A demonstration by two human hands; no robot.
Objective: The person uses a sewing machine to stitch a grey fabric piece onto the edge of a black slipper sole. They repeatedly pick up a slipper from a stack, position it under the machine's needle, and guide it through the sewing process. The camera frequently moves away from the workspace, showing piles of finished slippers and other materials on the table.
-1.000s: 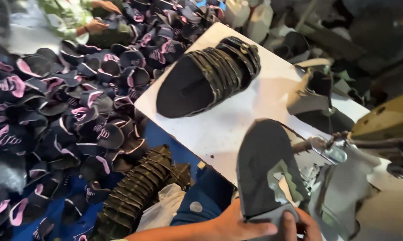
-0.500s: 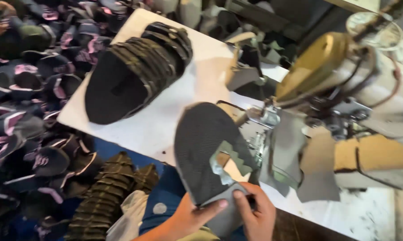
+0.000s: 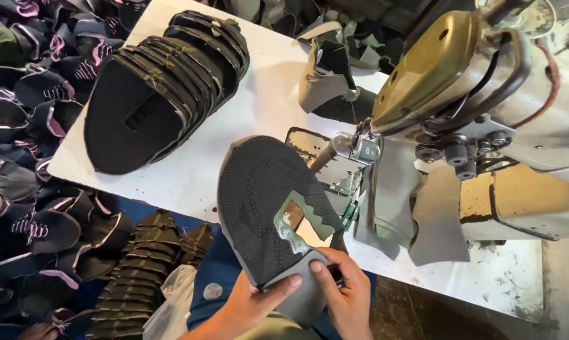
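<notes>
A dark grey mesh shoe upper [image 3: 259, 195] with a grey-green wavy trim around its cut-out is held up in front of me. My left hand [image 3: 256, 306] pinches its lower edge with the thumb on top. My right hand [image 3: 342, 291] grips the same edge beside it, fingers curled over a grey tongue piece [image 3: 302, 297]. The upper's tip lies close to the needle area [image 3: 359, 150] of the sewing machine [image 3: 486, 107] at the right.
A fanned stack of black uppers [image 3: 165, 82] lies on the white table [image 3: 272, 75]. Black-and-pink shoe pieces [image 3: 26, 126] fill the left. A dark stack [image 3: 140, 271] sits below the table edge. Grey pieces [image 3: 416, 208] hang from the machine.
The view has swung right and closer to the sewing machine. Both hands have kept hold of the upper, which now sits nearer the needle area.
</notes>
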